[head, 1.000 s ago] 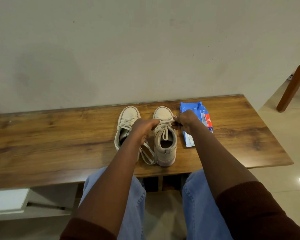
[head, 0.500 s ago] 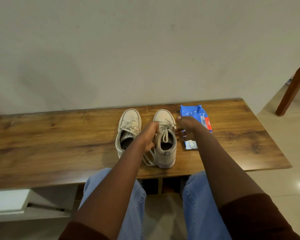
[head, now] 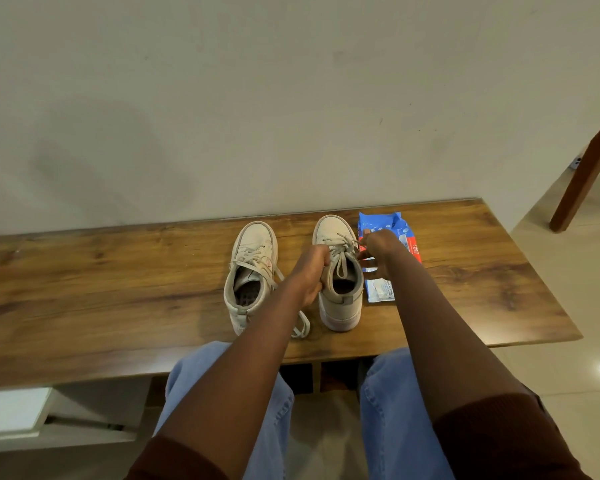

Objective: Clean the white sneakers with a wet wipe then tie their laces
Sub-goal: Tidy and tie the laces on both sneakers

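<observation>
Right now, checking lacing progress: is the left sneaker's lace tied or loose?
Loose: the left sneaker has its lace trailing onto the table beside its heel, and no bow shows.

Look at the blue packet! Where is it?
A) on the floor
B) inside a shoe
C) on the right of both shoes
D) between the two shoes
C: the blue packet lies on the table just right of the right sneaker, partly hidden by the right hand that pinches its lace.

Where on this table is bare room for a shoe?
Free: the table left of the left sneaker, and right of the wipes pack. Crowded: around the right sneaker, which the left hand grips while the right hand pinches its lace.
</observation>
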